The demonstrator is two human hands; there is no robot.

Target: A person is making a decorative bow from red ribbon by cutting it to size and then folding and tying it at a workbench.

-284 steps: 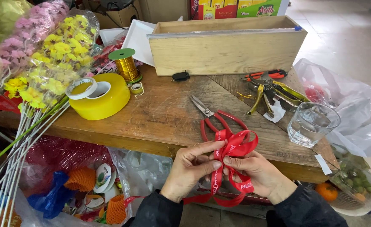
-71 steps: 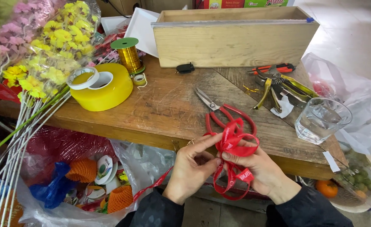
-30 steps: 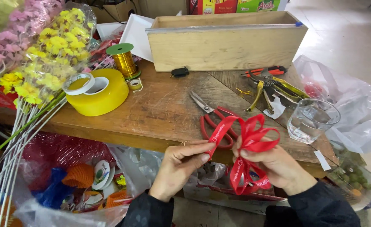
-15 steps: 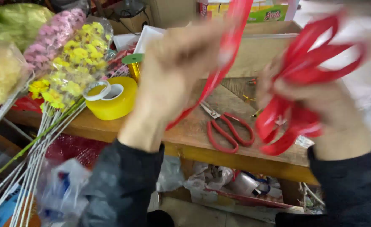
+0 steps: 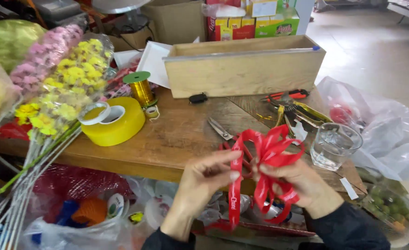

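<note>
While both hands work, the red ribbon bow point(image 5: 269, 153) hangs at the wooden table's point(image 5: 176, 143) front edge.
Left hand point(image 5: 204, 178) pinches its tail; right hand point(image 5: 297, 183) grips the loops.

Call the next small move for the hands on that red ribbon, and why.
Probably wrap the tail around the bow's centre. The right hand pinches the looped red ribbon at its middle, while the left hand holds a loose tail hanging down, not yet tied.
</note>
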